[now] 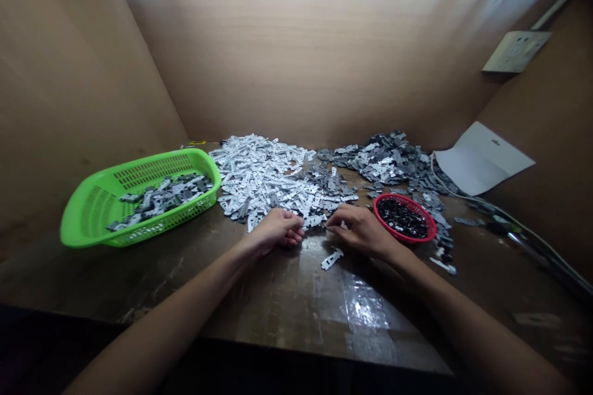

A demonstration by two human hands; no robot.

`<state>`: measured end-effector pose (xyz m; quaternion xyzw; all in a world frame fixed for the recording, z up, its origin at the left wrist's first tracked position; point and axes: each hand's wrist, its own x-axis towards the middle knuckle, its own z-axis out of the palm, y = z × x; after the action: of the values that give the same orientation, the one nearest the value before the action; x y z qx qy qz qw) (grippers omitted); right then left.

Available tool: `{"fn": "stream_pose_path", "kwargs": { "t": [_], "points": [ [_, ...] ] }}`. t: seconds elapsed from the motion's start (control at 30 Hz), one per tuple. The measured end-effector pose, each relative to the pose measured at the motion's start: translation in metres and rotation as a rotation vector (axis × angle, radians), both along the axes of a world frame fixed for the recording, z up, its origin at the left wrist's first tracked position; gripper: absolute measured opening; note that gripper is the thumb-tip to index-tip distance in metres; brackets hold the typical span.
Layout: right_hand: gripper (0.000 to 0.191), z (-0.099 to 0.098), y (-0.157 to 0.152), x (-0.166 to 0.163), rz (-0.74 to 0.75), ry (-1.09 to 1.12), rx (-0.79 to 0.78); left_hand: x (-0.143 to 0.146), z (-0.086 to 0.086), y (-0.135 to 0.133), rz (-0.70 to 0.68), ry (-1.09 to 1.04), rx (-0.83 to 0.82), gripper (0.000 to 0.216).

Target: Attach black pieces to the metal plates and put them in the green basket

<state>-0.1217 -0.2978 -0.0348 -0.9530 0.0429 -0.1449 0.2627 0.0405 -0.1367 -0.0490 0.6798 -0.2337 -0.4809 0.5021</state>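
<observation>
My left hand [278, 229] rests on the table with its fingers curled closed at the near edge of a big heap of small silver metal plates [269, 176]. What it holds, if anything, is hidden. My right hand [359, 228] lies a little to the right, fingers pinched together and pointing left toward the same edge of the heap; what sits in the pinch is too small to name. One loose silver plate [332, 258] lies on the table just in front of the right hand.
A green plastic basket [92, 203] with several grey plates stands at the left. A small red bowl [430, 231] of tiny black parts sits beside my right hand. A darker metal heap [389, 160], white paper [482, 157], cables [532, 237] and a wall socket [516, 51] are at the right.
</observation>
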Motion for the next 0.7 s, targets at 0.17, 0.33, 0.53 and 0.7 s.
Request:
{"fn": "stream_pose_path", "kwargs": {
  "t": [0.17, 0.33, 0.53, 0.7],
  "points": [
    [0.021, 0.002, -0.002, 0.000, -0.084, -0.077, -0.038, -0.003, -0.003, 0.000, -0.044, -0.025, -0.002, 0.029],
    [0.020, -0.004, 0.001, 0.000, -0.092, 0.011, -0.163, -0.004, -0.005, 0.000, -0.077, -0.023, -0.011, 0.027],
    [0.019, -0.005, 0.001, 0.000, -0.085, 0.045, -0.237, -0.003, -0.005, -0.001, -0.071, -0.016, -0.006, 0.027],
    [0.017, -0.007, 0.000, 0.000, -0.085, 0.033, -0.213, -0.005, -0.004, 0.000, -0.061, -0.023, -0.005, 0.027]
  ]
}}
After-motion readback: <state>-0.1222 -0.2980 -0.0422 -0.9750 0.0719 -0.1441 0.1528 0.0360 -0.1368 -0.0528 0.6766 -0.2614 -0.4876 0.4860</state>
